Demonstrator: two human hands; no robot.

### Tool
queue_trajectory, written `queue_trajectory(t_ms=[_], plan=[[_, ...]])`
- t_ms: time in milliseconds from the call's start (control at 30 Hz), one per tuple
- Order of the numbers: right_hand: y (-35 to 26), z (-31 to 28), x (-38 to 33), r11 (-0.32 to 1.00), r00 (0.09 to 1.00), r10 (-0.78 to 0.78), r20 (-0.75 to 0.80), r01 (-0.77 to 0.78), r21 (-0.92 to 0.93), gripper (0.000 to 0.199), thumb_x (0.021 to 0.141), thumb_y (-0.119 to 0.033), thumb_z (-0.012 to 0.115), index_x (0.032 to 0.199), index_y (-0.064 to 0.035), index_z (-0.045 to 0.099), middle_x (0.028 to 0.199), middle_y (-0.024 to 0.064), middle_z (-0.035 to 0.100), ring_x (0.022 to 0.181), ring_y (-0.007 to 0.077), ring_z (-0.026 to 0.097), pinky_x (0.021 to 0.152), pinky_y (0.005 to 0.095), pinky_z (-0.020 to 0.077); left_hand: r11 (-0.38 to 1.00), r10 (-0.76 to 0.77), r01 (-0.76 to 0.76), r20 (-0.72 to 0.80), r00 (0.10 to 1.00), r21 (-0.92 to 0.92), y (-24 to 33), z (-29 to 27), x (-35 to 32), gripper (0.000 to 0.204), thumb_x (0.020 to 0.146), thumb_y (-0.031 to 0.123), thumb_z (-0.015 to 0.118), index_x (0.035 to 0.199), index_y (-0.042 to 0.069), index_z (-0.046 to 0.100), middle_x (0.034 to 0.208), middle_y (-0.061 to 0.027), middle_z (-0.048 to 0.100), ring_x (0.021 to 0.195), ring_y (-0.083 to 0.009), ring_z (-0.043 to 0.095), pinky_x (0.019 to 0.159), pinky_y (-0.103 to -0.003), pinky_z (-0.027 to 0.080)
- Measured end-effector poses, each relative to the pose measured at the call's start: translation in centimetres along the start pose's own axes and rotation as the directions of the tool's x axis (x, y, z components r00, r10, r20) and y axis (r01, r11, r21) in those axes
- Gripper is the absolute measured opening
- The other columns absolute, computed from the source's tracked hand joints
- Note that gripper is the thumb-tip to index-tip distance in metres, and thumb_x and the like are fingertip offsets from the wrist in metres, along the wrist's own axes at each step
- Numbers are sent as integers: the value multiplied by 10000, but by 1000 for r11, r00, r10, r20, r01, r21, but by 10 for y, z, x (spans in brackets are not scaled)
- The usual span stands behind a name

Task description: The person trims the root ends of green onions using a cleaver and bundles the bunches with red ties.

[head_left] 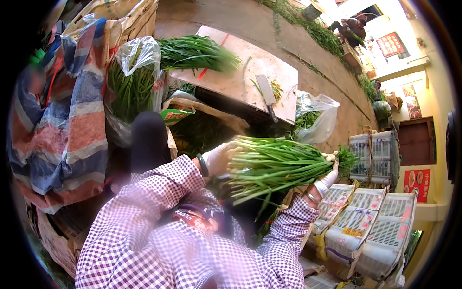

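Note:
A bunch of green chives (274,168) lies sideways in front of me, its pale stem ends to the left and its leaf tips to the right. My right hand (327,182), in a white glove, is closed round the bunch close to the leaf tips. At the stem ends is my left hand (219,159), also gloved in white and touching the stems; its fingers are partly hidden and blurred. Beyond the bunch stands a pale board (240,82), on which a cleaver (267,94) with a dark handle rests beside loose cuttings. More chives (195,52) lie at the board's left end.
Clear plastic bags of greens stand left (132,82) and right (313,118) of the board. A striped woven sack (62,125) fills the left side. Pale slotted crates (356,216) are stacked at my right. Another person (353,31) sits far off at upper right.

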State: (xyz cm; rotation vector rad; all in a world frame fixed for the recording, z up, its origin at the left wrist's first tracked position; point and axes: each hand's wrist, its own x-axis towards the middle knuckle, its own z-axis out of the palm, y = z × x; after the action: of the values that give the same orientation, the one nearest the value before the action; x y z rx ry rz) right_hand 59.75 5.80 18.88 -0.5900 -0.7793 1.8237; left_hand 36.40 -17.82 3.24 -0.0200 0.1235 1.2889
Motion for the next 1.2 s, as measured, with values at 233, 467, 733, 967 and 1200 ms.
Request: queue_trajectory(t_ms=[233, 467, 733, 967, 1200], plan=[[4, 11, 3, 966, 998, 61, 11, -62, 250, 128, 920, -69, 560, 1036, -30, 596, 738, 2, 518, 719, 148, 490, 782, 292, 454, 956, 199, -171, -99, 975, 236, 4, 52, -15, 482, 906, 273, 620, 1311, 46, 492, 1193, -82, 631, 939, -151, 639, 759, -306, 538], [0, 13, 18, 974, 985, 89, 151, -118, 195, 168, 929, -112, 561, 1063, -12, 573, 745, -2, 489, 712, 144, 461, 799, 308, 443, 950, 145, -124, -54, 988, 287, 7, 27, -22, 596, 903, 260, 660, 1392, 9, 431, 1273, -109, 601, 1129, -194, 601, 968, -357, 490], [1, 43, 24, 911, 949, 185, 255, -263, 317, 128, 940, -136, 576, 1029, -51, 611, 744, -23, 457, 704, 124, 457, 838, 313, 455, 934, 112, -120, 42, 993, 335, 10, 27, -22, 379, 962, 185, 568, 1309, 44, 515, 1264, -105, 588, 1127, -194, 588, 1009, -349, 466], [9, 47, 27, 954, 987, 129, 96, -150, 258, 121, 933, -90, 555, 1032, -21, 571, 730, -8, 489, 682, 136, 470, 782, 304, 454, 811, 307, -251, -19, 952, 529, -5, 49, -23, 381, 937, 249, 620, 1266, 65, 567, 1181, -77, 643, 1006, -168, 646, 833, -329, 545], [-12, 21, 49, 950, 981, 143, 133, -174, 261, 109, 939, -114, 545, 1003, -40, 592, 706, 2, 532, 673, 160, 513, 819, 339, 475, 913, 185, -184, 33, 982, 364, 13, 36, -33, 516, 909, 362, 645, 1295, 63, 478, 1026, -41, 556, 736, -91, 491, 654, -232, 418]])
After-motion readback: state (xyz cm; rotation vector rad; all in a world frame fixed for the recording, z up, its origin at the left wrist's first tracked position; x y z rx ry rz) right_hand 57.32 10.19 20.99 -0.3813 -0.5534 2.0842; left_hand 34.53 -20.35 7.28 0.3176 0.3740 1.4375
